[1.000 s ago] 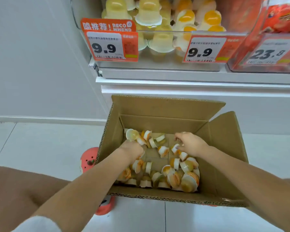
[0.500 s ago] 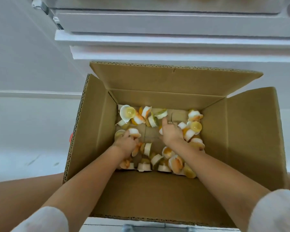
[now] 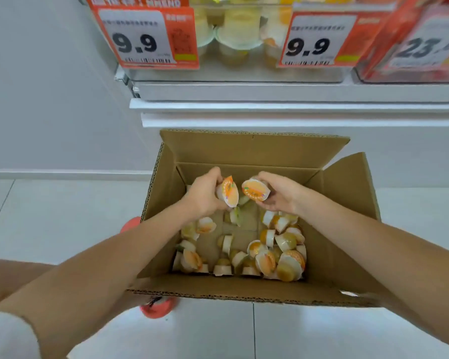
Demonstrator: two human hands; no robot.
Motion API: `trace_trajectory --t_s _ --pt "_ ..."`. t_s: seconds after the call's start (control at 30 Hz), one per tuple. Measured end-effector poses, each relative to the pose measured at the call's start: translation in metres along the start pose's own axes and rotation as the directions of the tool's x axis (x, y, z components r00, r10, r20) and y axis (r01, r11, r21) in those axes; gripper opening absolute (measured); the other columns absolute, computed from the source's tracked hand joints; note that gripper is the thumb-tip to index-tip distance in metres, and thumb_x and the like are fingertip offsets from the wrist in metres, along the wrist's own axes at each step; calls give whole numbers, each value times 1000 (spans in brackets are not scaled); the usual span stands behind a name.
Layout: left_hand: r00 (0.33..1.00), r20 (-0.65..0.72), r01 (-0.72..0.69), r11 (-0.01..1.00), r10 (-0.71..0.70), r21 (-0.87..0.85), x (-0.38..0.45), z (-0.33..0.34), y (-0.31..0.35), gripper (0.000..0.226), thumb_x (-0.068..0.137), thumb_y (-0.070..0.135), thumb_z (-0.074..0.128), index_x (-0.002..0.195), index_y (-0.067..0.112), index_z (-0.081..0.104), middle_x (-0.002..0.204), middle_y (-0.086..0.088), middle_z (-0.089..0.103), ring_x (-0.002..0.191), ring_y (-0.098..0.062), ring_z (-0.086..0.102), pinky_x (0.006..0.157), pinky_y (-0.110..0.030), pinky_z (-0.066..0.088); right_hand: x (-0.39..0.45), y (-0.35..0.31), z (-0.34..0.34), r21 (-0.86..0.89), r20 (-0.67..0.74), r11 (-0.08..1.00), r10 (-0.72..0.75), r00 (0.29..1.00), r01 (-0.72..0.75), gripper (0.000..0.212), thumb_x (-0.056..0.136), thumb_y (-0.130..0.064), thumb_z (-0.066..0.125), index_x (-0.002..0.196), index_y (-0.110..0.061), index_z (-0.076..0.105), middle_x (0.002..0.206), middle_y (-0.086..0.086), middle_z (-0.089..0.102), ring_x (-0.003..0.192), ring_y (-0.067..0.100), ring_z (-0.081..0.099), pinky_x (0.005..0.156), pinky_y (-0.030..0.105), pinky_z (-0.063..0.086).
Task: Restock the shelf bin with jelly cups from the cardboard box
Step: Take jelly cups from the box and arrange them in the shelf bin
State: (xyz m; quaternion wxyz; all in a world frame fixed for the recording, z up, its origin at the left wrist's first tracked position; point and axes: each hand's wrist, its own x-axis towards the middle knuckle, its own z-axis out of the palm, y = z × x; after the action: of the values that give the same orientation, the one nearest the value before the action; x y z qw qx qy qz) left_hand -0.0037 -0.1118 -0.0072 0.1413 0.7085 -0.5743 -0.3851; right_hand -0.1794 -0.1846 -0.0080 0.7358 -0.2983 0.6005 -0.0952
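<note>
An open cardboard box [image 3: 342, 229] stands on the floor below the shelf, with several jelly cups [image 3: 275, 257] scattered on its bottom. My left hand [image 3: 204, 195] grips an orange-lidded jelly cup [image 3: 230, 191] above the box's far end. My right hand [image 3: 280, 194] grips another orange-lidded jelly cup [image 3: 255, 190], close beside the first. The clear shelf bin [image 3: 239, 73] sits above, holding several stacked yellow and orange jelly cups behind two 9.9 price tags.
A red object [image 3: 156, 309] pokes out under the box's left side. To the right of the bin stands a red product bin [image 3: 412, 47] with a 23.8 tag. White shelf ledges [image 3: 270, 107] jut out over the box. White floor tiles lie all around.
Both hands have risen from the box bottom, each now holding a jelly cup. The camera has tilted up, bringing the shelf bin and price tags back into sight.
</note>
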Motion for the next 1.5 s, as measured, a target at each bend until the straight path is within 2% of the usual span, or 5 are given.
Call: trace_trajectory --t_s 0.43,1.13,1.23,1.37,1.5 --pt "899 -382 -387 793 213 -470 -70 -104 161 48 71 17 81 115 9 64 104 -8 71 90 -13 65 76 -16 51 -186 -93 2 170 229 784 -620 750 596 39 87 -21 63 119 0 57 106 9 67 95 15 66 86 28 56" --pt "718 -589 -515 853 372 -89 -50 -131 173 64 64 33 85 122 23 60 110 15 63 102 2 57 90 -15 46 -192 -152 9 -12 209 731 -665 717 682 40 77 -4 71 116 -5 64 104 14 71 88 21 69 83 33 58" --pt "725 -648 -410 903 234 -132 -48 -149 167 44 70 36 80 107 22 61 97 11 63 89 -2 57 83 -22 49 -196 -180 11 -67 18 610 -791 612 790 35 75 -9 76 109 -7 67 96 11 73 82 19 69 80 33 58" --pt "708 -704 -272 944 64 -187 -49 -170 153 30 81 50 65 68 24 59 56 3 64 56 -12 65 66 -42 55 -179 -248 12 -603 -144 290 -956 256 743 55 62 -39 85 111 -23 65 110 -5 65 100 12 62 82 27 51" --pt "779 -622 -75 997 75 26 -47 -177 141 25 81 47 62 71 25 62 64 11 65 71 -8 63 65 -29 52 -139 -306 30 -789 -62 209 -963 264 578 68 69 -36 82 127 -15 54 121 1 57 109 15 54 81 20 39"
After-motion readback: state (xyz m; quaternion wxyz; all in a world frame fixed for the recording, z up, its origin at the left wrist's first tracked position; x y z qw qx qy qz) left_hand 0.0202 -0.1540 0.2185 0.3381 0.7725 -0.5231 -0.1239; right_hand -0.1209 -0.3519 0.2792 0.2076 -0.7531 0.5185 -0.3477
